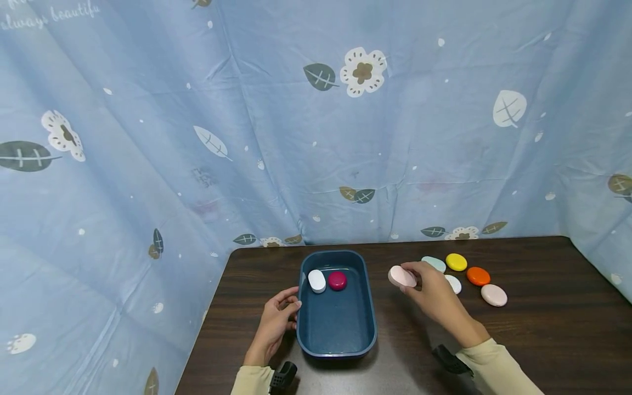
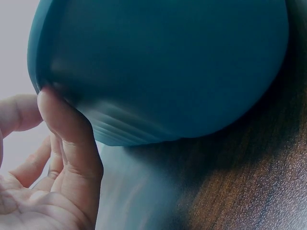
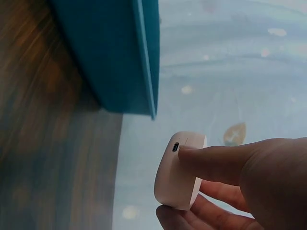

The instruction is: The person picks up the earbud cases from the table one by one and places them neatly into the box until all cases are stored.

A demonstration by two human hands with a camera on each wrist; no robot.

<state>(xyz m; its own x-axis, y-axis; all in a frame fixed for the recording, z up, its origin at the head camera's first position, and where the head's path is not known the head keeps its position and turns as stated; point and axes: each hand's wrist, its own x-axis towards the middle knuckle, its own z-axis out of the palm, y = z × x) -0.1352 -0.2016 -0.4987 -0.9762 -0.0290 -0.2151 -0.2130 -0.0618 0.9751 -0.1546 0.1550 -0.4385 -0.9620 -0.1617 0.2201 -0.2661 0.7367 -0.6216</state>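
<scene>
Pale pink case [image 1: 400,276], pinched in the right hand's grip [image 1: 436,295] right of the frame's centre, sits right of and apart from the blue tray [image 1: 338,325], whose long axis runs up the frame, left rim held by the left hand [image 1: 273,325].

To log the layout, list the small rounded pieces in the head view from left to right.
White piece in the tray → crimson piece → pink piece held in the right grip → pale blue piece → yellow piece → orange piece → loose pink piece.
</scene>
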